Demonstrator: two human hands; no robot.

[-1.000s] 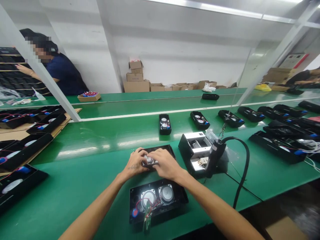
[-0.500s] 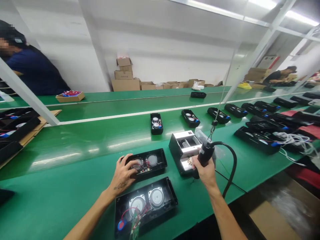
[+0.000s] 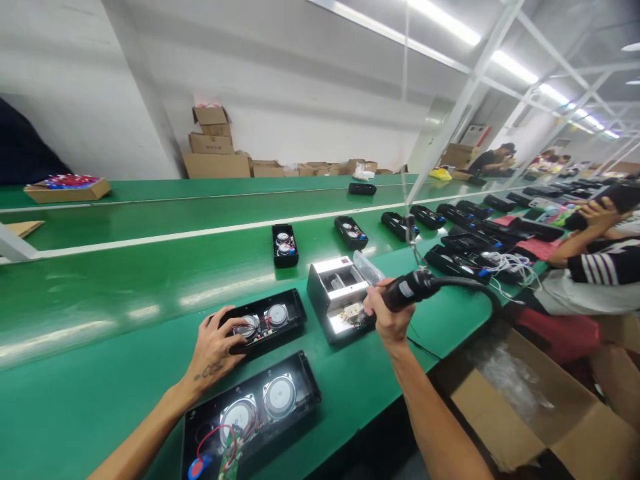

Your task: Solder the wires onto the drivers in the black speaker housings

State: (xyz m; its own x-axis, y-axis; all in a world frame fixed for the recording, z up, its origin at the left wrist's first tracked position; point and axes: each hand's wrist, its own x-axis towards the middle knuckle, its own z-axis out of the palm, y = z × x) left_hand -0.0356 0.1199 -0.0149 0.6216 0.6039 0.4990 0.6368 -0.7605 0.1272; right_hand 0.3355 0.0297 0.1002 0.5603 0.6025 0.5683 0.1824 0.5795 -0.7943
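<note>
Head view; tool [image 3: 409,291] slants down-left.

Readable text: none | your tool [image 3: 397,296], label [image 3: 407,289]: too blurred | cardboard box [image 3: 211,143] ahead of you, print: too small

On the surface [image 3: 100,393], lower left, a speaker case [image 3: 257,420] lies before a second case [image 3: 263,323]. A device [image 3: 327,300] stands right of both.

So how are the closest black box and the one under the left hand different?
The farther box has the left hand on it; the nearer box has no hand on it. The nearer box looks bigger in the picture than the farther box. Both are black and show two round speakers.
</note>
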